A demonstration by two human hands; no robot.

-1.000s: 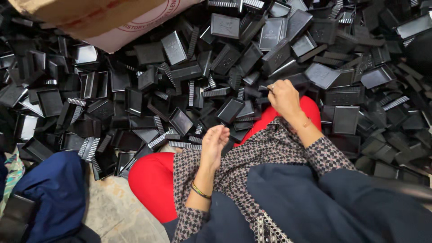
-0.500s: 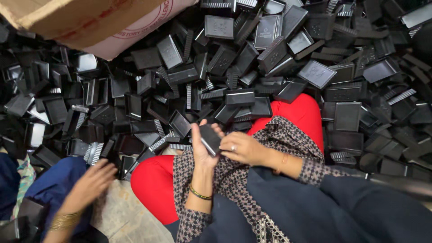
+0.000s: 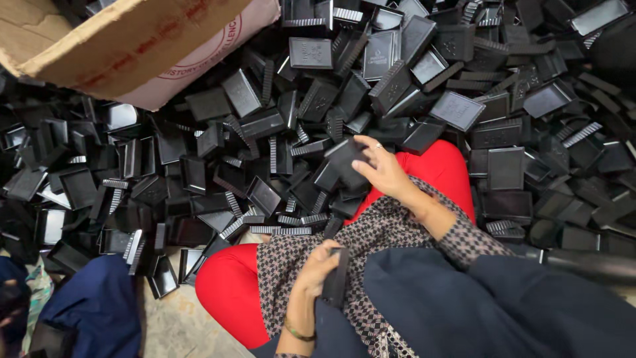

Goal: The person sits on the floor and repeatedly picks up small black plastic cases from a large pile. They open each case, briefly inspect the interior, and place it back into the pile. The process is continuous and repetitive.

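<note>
a: the cardboard box runs off the top and left edges, so its full shape can't be told.
b: and the black part in the left hand?
a: half hidden by the fingers. the dark blue cloth at lower left is cut off, and the pile of black parts spills past the right edge.

A brown cardboard box fills the upper left corner, tilted over a heap of black plastic parts. Beneath it shows a pale pink face bearing a round red printed emblem.
</note>
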